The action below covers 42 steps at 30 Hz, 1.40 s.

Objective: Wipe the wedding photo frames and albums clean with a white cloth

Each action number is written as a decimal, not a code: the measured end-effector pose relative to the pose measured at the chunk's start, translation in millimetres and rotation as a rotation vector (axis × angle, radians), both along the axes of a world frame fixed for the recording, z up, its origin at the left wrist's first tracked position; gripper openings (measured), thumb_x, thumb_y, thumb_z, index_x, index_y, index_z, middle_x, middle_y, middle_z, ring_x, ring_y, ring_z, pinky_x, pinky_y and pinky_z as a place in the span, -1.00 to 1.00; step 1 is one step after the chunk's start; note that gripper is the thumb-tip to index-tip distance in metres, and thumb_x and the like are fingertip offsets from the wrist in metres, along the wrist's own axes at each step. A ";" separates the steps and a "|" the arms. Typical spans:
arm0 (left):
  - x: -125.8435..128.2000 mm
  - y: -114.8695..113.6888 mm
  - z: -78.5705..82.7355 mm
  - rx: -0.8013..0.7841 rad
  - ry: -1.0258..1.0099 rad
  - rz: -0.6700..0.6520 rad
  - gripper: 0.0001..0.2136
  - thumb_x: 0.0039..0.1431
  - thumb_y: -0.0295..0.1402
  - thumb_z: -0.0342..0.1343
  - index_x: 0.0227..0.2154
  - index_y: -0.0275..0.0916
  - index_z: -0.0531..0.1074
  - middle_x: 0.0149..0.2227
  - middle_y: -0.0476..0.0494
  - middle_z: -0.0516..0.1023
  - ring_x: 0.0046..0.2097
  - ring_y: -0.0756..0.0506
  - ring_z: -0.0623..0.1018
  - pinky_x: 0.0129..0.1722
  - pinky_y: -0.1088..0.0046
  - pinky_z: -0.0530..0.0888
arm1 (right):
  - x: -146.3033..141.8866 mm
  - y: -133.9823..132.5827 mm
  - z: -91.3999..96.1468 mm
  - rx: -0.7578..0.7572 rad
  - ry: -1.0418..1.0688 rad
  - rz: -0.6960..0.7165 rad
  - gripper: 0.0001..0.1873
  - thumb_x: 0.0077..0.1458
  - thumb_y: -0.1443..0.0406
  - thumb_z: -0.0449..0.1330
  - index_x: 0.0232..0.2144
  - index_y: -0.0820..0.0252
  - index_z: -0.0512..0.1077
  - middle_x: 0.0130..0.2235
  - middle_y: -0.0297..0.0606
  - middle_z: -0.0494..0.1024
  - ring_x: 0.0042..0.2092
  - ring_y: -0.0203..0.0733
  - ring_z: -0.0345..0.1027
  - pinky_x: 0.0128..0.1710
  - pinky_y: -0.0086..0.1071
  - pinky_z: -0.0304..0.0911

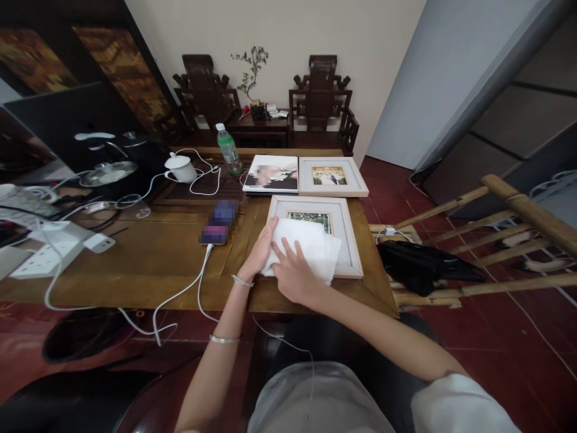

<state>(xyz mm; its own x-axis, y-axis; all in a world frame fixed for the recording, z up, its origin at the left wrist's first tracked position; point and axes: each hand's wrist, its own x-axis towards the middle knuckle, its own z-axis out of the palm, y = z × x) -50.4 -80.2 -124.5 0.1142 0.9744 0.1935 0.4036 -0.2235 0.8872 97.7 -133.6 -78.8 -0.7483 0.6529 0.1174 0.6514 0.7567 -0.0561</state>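
Observation:
A light wooden picture frame [354, 255] with a white mat lies flat near the table's front right corner. Over its lower left part is a folded white cloth [306, 231], which hides part of the photo. My right hand [295, 273] presses down on the cloth, palm down, its fingers spread. Along the left edge of the frame and cloth rests my left hand [261, 246], with straight fingers pointing away from me. Its thumb and the undersides of its fingers are hard to make out.
Behind the frame lie a second framed photo [356, 183] and a white photo panel [270, 171]. To the left are a phone [219, 222] on a charging cable, a green bottle [229, 150], a lidded white cup [180, 168] and a power strip [49, 255]. A bamboo chair [478, 240] stands right.

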 end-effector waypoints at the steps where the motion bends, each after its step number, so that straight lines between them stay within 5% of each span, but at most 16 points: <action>1: 0.2 -0.4 -0.1 0.010 0.015 -0.001 -0.45 0.39 -0.11 -0.48 0.28 -0.24 0.07 0.36 -0.14 -0.01 0.37 -0.09 -0.04 0.33 0.22 -0.09 | -0.4 6.1 0.0 -0.004 -0.006 -0.013 -0.67 0.09 0.37 0.06 -0.13 0.35 0.50 0.28 0.12 0.13 0.30 0.33 -0.14 0.20 0.24 -0.17; 10: 0.8 0.2 -5.2 0.240 0.289 -0.021 -0.49 0.31 -0.32 -0.13 0.29 -0.30 0.03 0.34 -0.29 0.03 0.35 -0.16 0.03 0.32 0.12 0.00 | 8.0 102.8 10.2 -0.007 -0.066 -0.130 -0.59 0.07 0.49 0.02 -0.05 0.28 0.45 0.31 -0.13 0.12 0.33 0.14 -0.16 0.22 0.20 -0.13; 15: 0.9 0.8 -3.9 0.311 0.275 -0.008 -0.55 0.21 -0.52 -0.13 0.16 -0.28 0.29 0.23 -0.24 0.29 0.28 -0.16 0.24 0.28 0.15 0.15 | 3.3 134.8 18.8 0.109 0.015 -0.173 -0.59 0.08 0.50 0.02 -0.01 0.35 0.41 0.36 -0.08 -0.07 0.35 0.19 -0.31 0.23 0.22 -0.22; 20: -0.1 0.7 0.6 0.345 0.266 -0.030 -0.54 0.05 -0.65 -0.14 -0.07 -0.23 0.50 0.08 -0.15 0.48 0.15 -0.13 0.43 0.21 0.18 0.30 | -11.6 136.3 10.1 0.068 -0.059 0.024 -0.63 0.11 0.46 0.01 -0.08 0.20 0.46 0.35 -0.26 0.02 0.35 0.11 -0.26 0.23 0.22 -0.20; 26: -0.7 0.7 0.4 0.342 0.201 -0.072 -0.51 0.01 -0.68 -0.18 -0.10 -0.25 0.52 0.09 -0.13 0.48 0.19 -0.11 0.39 0.24 0.17 0.26 | 1.1 143.4 4.7 0.074 -0.106 -0.138 -0.63 0.11 0.47 0.02 -0.08 0.22 0.47 0.33 -0.21 0.08 0.34 0.15 -0.21 0.19 0.28 -0.18; 31: 0.7 -1.3 4.0 0.325 0.192 -0.078 -0.49 0.00 -0.69 -0.19 -0.09 -0.22 0.52 0.08 -0.10 0.49 0.19 -0.10 0.38 0.24 0.15 0.26 | 33.6 146.6 11.4 0.095 -0.137 -0.219 -0.57 0.07 0.53 0.00 -0.06 0.23 0.47 0.28 -0.17 0.19 0.32 0.12 -0.13 0.20 0.24 -0.20; 36: 1.0 -2.0 4.1 0.328 0.200 -0.069 -0.48 0.00 -0.70 -0.19 -0.08 -0.23 0.51 0.08 -0.12 0.48 0.19 -0.10 0.39 0.24 0.15 0.26 | 85.3 147.4 21.3 0.108 -0.187 -0.333 -0.48 0.06 0.55 -0.03 0.08 0.38 0.36 0.11 0.06 0.42 0.27 0.14 0.01 0.17 0.19 -0.09; 42: 1.0 -1.1 0.6 0.352 0.236 -0.048 -0.49 -0.01 -0.71 -0.19 -0.09 -0.27 0.50 0.07 -0.17 0.49 0.17 -0.12 0.42 0.23 0.16 0.29 | 131.0 111.9 24.1 0.099 -0.256 -0.288 -0.57 0.00 0.56 -0.01 -0.14 0.35 0.52 0.22 -0.06 0.29 0.26 0.18 0.02 0.15 0.05 0.02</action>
